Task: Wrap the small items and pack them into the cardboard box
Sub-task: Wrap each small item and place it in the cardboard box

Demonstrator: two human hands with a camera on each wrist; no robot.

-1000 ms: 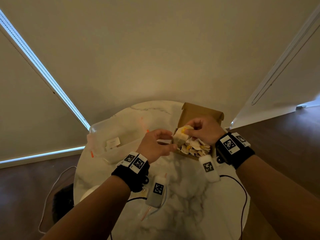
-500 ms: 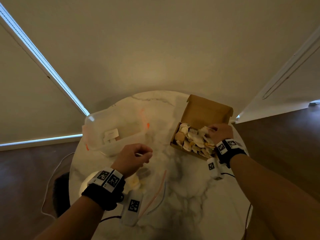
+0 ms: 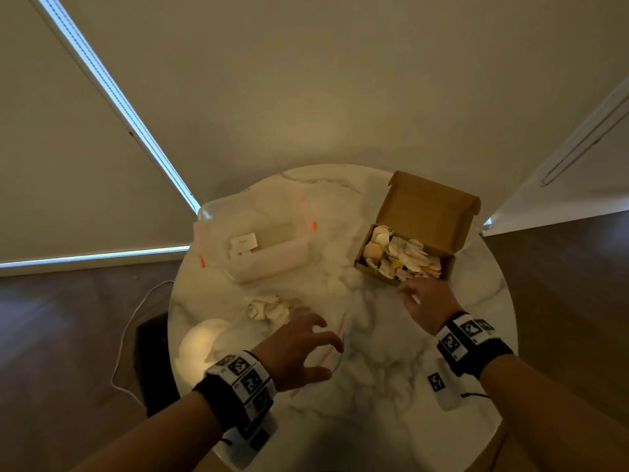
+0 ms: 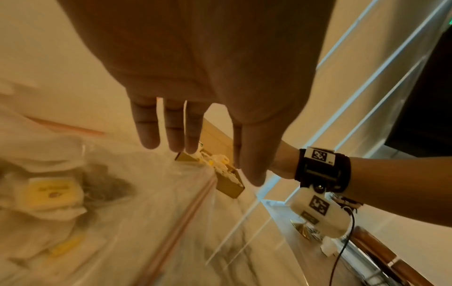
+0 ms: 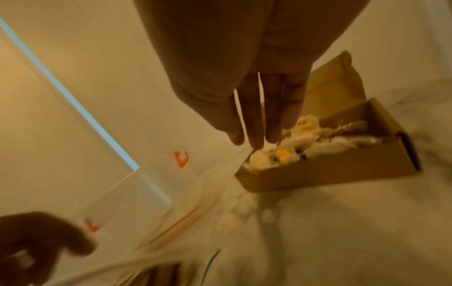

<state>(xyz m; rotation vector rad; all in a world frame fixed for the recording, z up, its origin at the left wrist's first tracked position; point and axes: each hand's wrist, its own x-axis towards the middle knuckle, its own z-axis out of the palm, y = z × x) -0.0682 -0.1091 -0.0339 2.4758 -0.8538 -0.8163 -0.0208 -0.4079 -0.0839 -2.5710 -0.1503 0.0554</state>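
Note:
An open cardboard box [image 3: 429, 212] stands at the table's back right, its lid upright, filled with several wrapped small items [image 3: 401, 257]. My right hand [image 3: 425, 299] hovers just in front of the box, fingers straight and empty; the right wrist view shows its fingers [image 5: 252, 116] above the box [image 5: 330, 170]. My left hand [image 3: 299, 349] is spread over a clear zip bag [image 3: 326, 352] at the front left, holding nothing. Loose small packets [image 3: 269, 306] lie in the bag just beyond it, and a yellow packet [image 4: 51, 193] shows in the left wrist view.
A clear plastic container [image 3: 258, 240] with orange clips sits at the back left of the round marble table [image 3: 391, 386]. A white round object [image 3: 200, 342] lies at the left edge. Cables hang off the table's left and right sides.
My right hand put the wrapped item into the box and has drawn back toward me, empty. My left hand moved down to the bag and spread its fingers.

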